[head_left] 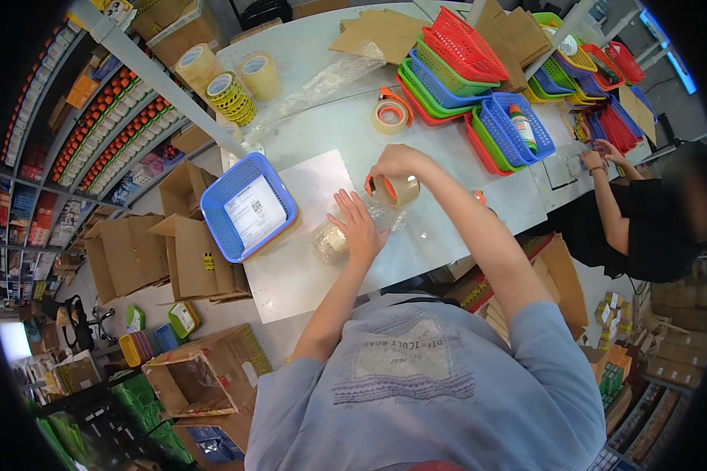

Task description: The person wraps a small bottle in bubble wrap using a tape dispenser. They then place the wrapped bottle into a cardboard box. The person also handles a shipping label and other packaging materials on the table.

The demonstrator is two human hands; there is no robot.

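My right hand [394, 162] is wrapped round a tape dispenser with orange parts and a roll of clear tape [404, 191], held low over the white table. Just left of it, my left hand [359, 228] lies with its fingers stretched out on a bubble-wrapped bundle [329, 244]. Clear wrap [390, 217] continues from the bundle to beneath the tape roll. What is inside the wrap cannot be made out. To the left of my left hand stands a blue plastic basket [212, 206] with a printed paper sheet [256, 210] in it.
Another tape dispenser [390, 117] lies farther back. Tape rolls [229, 98] and a strip of bubble wrap [314, 89] are at the back left. Stacked coloured baskets [456, 67] stand at the back right, where a co-worker [636, 212] sits. Cardboard boxes [200, 255] flank the table's left edge.
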